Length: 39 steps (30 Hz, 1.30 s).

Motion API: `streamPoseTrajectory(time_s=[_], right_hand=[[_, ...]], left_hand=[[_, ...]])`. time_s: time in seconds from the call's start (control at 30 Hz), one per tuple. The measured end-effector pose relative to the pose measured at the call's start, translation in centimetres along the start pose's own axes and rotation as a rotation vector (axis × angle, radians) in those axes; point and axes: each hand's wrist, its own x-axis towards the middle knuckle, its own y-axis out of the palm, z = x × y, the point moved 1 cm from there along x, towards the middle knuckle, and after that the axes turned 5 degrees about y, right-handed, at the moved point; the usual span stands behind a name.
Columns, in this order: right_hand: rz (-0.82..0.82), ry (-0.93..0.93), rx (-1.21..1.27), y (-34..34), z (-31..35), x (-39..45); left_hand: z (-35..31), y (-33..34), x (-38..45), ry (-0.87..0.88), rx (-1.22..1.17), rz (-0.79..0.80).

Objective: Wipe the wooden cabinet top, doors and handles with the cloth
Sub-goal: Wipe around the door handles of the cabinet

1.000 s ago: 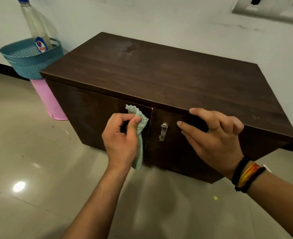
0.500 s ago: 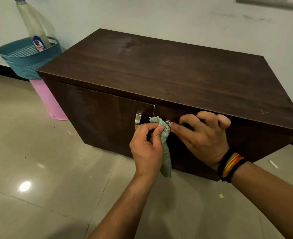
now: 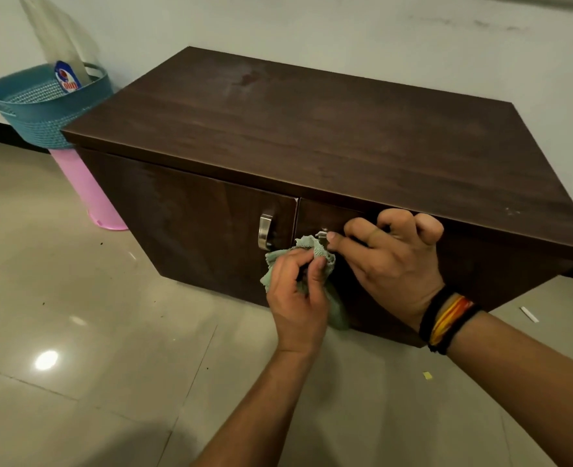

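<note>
The left hand [image 3: 298, 294] grips a bunched pale green cloth [image 3: 315, 251], fingers and thumb curled round it. The cloth is held against the front of the right door [image 3: 339, 217], at its inner edge. Part of the cloth hangs below the hand; the rest is covered by the fingers.

The right hand [image 3: 389, 261] rests on the same door just under the overhang of the top, fingers bent. Its forefinger tip touches the upper edge of the cloth. Whether the bent fingers hold anything cannot be told. The right door's handle is almost wholly hidden behind cloth and forefinger; only a small metallic glint shows there. Dark and orange bands [image 3: 446, 321] circle the right wrist.

The left door's metal handle [image 3: 265, 230] is in plain sight, just beside the cloth. The cabinet [image 3: 312, 129] stands on a tiled floor [image 3: 93, 332] against a wall; faint smears show on its top.

Beyond its left end, a blue basket [image 3: 39, 109] sits on a pink bin [image 3: 90, 197], the bin partly hidden by the cabinet. A clear bottle [image 3: 56, 45] stands in the basket, its top cut off by the frame edge.
</note>
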Motion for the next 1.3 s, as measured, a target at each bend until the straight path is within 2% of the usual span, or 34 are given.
streamPoseTrajectory(time_s=[0.2, 0.4, 0.53, 0.67, 0.87, 0.97, 1.07, 1.3], right_hand=[[0.012, -0.107, -0.119, -0.5, 0.3, 0.5], [0.033, -0.250, -0.141, -0.5, 0.0, 0.8], [0.020, -0.264, -0.147, -0.4, 0.0, 0.9], [0.029, -0.269, -0.134, -0.4, 0.1, 0.9], [0.032, -0.266, -0.142, -0.3, 0.3, 1.1], [0.027, -0.270, -0.134, -0.3, 0.3, 1.0], [0.035, -0.253, -0.106, -0.4, 0.4, 1.1], [0.028, -0.277, -0.113, -0.3, 0.3, 1.2]], left_hand=[[0.6, -0.3, 0.1, 0.019, 0.008, 0.020], [-1.9, 0.1, 2.1, -0.113, -0.007, -0.025], [-2.2, 0.2, 2.4, -0.140, -0.014, -0.035], [-0.7, 0.4, 1.1, -0.040, -0.036, -0.047], [0.7, 0.3, -0.1, -0.006, -0.036, -0.028], [-0.6, 0.1, 1.2, -0.082, -0.080, -0.028], [-2.0, 0.6, 3.1, -0.160, -0.018, -0.065], [0.5, 0.3, 0.5, -0.038, -0.095, -0.043]])
